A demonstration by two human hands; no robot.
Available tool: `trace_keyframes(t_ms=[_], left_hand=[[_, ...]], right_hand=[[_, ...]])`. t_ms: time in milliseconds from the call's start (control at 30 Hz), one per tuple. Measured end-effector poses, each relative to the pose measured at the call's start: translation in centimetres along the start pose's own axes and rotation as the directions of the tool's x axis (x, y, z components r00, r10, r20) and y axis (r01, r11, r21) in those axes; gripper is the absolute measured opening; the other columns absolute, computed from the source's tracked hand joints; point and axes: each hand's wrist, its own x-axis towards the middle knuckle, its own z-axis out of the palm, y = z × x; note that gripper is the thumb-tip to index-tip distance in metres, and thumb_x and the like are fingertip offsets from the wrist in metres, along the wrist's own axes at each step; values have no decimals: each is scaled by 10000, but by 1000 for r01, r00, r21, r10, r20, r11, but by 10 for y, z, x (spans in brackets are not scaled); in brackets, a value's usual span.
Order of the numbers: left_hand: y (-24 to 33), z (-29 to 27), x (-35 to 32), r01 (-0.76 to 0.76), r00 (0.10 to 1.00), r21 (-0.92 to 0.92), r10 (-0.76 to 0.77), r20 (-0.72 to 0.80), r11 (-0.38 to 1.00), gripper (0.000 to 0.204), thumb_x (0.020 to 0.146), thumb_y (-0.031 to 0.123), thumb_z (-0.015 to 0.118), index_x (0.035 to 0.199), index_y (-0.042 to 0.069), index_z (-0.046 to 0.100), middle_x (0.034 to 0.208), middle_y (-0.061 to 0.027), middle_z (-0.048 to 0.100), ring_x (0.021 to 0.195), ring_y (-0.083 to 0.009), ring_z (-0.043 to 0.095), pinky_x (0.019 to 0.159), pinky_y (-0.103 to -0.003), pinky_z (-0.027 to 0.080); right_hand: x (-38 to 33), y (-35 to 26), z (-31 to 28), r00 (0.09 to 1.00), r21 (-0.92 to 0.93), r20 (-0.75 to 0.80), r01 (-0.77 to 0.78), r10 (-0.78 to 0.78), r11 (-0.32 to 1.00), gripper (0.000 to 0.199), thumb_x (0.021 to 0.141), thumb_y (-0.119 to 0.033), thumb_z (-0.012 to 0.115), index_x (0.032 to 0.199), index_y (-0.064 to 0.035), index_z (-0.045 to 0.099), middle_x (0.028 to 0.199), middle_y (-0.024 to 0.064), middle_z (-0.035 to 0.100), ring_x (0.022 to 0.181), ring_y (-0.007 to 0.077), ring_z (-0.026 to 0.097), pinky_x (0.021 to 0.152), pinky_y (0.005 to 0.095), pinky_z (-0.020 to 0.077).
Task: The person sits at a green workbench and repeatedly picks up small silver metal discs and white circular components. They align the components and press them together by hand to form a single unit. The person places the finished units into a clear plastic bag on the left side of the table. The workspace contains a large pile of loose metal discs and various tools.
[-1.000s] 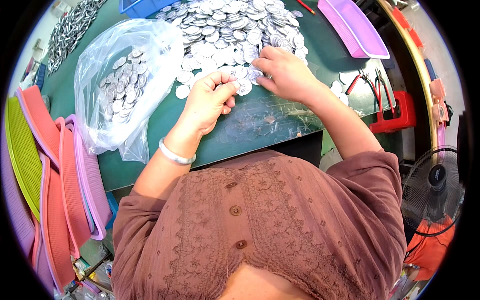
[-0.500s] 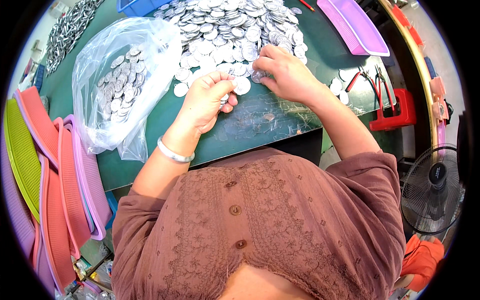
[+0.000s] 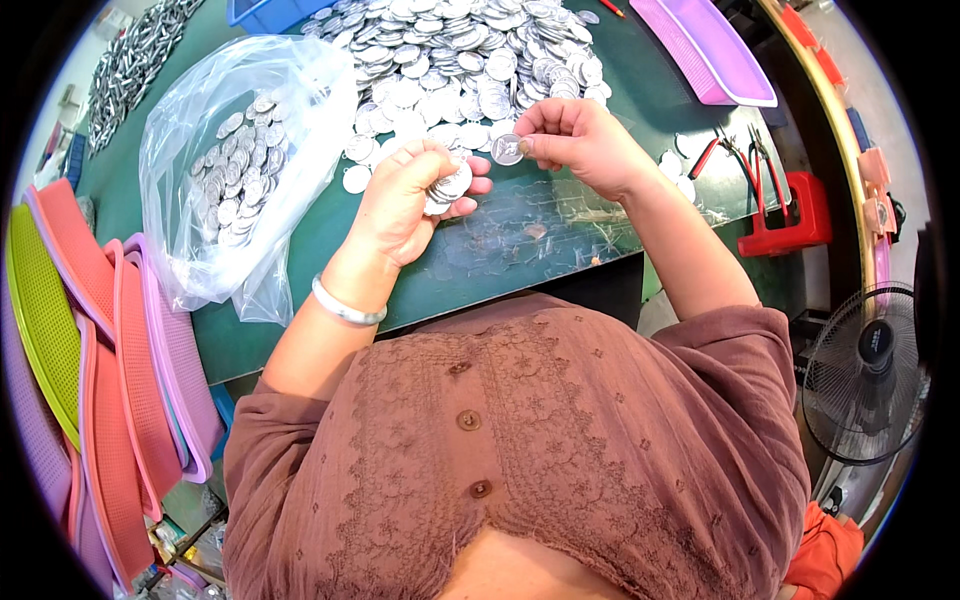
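Observation:
My left hand (image 3: pixel 410 195) is curled around a small stack of round silver discs (image 3: pixel 447 188), just above the green table (image 3: pixel 300 250). My right hand (image 3: pixel 575 140) pinches a single silver disc (image 3: pixel 508 149) between thumb and fingers, a little to the right of the stack. Both hands hover at the near edge of a large heap of the same silver discs (image 3: pixel 460 60). A silver bangle (image 3: pixel 345 306) circles my left wrist.
A clear plastic bag (image 3: pixel 235 170) with several discs lies at the left. Coloured mesh trays (image 3: pixel 110 340) lean at the far left, a purple tray (image 3: pixel 705 50) sits at the back right. Red-handled pliers (image 3: pixel 735 155), a red stand (image 3: pixel 785 215) and a fan (image 3: pixel 865 370) are at the right.
Both hands have drawn back from the heap toward me. My right hand has lifted one disc clear of the heap and holds it beside the stack in my left hand.

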Motion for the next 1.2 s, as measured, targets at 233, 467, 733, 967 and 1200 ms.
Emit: trace_keyframes(t_ms=[233,467,733,967,1200], left_hand=[[-2,-2,1,90,992,-4,-90,86,996,162,803,84,489,955,28,494,808,-105,592,675,-170,588,508,-233,458],[-4,-1,1,109,990,-22,-106,88,994,171,842,207,527,894,44,533,748,-66,585,610,-141,560,458,-217,409],[-5,2,-2,91,984,96,-104,141,991,111,838,129,517,891,33,530,736,-80,588,576,-121,545,454,-196,399],[-5,-1,1,66,989,81,-76,128,995,120,827,80,489,922,11,514,804,-133,606,635,-158,586,496,-223,447],[-5,-3,2,85,988,2,-84,129,996,133,814,89,499,921,12,518,832,-147,617,668,-187,610,507,-240,477]], right_hand=[[-4,-5,8,999,134,29,12,-16,991,141,765,-105,614,878,-28,579,699,-17,554,609,64,498,571,190,406],[-3,-5,13,998,231,51,-58,47,971,142,766,-81,609,888,-11,588,701,-9,566,594,59,496,546,183,399],[1,-12,19,997,67,68,20,-25,998,153,793,-82,577,918,1,610,696,-12,559,598,56,487,550,189,391],[11,17,6,854,-745,-1,347,-520,570,189,760,-93,548,930,-44,614,839,112,561,774,281,555,692,353,453],[4,12,11,865,-823,70,331,-497,461,176,710,-74,569,882,-46,596,877,105,505,855,280,526,725,355,443]])
